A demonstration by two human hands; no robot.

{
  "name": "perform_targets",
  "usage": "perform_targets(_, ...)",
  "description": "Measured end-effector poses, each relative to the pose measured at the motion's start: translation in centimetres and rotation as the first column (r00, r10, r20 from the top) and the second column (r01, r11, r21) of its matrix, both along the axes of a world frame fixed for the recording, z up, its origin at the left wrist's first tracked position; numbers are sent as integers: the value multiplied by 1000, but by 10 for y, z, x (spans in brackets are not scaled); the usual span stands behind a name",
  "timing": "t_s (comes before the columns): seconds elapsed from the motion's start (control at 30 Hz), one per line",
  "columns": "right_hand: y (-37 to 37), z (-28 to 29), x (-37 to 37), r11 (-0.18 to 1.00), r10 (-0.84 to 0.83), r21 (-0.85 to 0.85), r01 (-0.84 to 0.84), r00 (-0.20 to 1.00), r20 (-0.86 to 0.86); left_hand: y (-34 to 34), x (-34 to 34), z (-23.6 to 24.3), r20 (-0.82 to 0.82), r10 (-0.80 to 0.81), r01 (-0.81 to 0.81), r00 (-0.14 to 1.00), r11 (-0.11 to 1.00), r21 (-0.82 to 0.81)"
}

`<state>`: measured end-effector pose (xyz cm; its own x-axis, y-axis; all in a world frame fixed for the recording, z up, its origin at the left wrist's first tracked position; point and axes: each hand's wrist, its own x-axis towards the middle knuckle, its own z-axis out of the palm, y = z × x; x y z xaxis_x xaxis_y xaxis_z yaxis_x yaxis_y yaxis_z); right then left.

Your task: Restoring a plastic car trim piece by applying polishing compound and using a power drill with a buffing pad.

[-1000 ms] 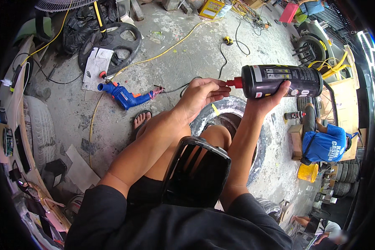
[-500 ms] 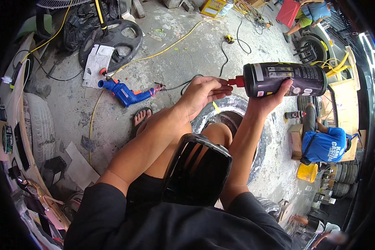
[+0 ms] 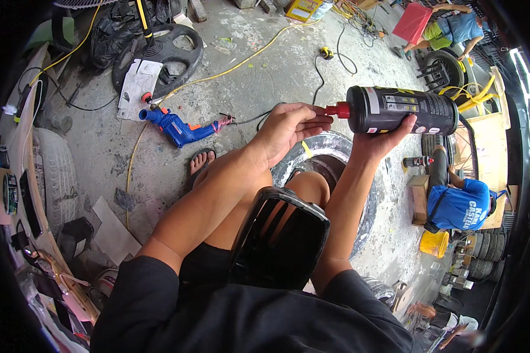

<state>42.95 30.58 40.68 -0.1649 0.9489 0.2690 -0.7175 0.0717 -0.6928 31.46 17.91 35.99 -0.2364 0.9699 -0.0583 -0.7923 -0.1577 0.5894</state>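
My right hand [image 3: 383, 143] grips a large black bottle [image 3: 409, 110] from below, its thumb along the near side. The bottle lies on its side in the air, and its red nozzle [image 3: 338, 110] points left. Close to the nozzle's tip is my left hand [image 3: 288, 130], palm turned partly up, fingers stretched out; whether the fingertips touch the nozzle I cannot tell. A glossy black curved shell [image 3: 284, 235], like a car mirror cover, rests on my lap between my forearms.
A tyre [image 3: 365, 217] lies by my legs. On the floor to the left are a blue power tool [image 3: 179, 130], a yellow cord [image 3: 235, 65] and a black round base [image 3: 188, 70]. One person in a blue shirt [image 3: 462, 205] sits at right; another carries a red panel [image 3: 412, 22].
The bottle has rolled a little in my right hand, showing more of its other side. My left hand has barely moved. The far person with the red panel has shifted right.
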Motion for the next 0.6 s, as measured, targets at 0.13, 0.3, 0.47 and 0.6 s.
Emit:
perform_targets(0.13, 6, -4, 6, 998, -41, 40, 38, 997, 62, 2, 0, -2, 8, -15, 15, 1000, 1000, 8)
perform_targets(0.3, 7, -2, 5, 997, -40, 75, 30, 989, 141, 2, -1, -5, -5, -38, 38, 999, 999, 19)
perform_targets(0.47, -1, -1, 2, 998, -32, 62, 28, 997, 75, 2, -1, -3, 60, 12, -12, 998, 1000, 1)
perform_targets(0.6, 4, -3, 5, 996, -31, 84, 23, 995, 97, 1, -2, 1, 34, 13, -14, 999, 1000, 6)
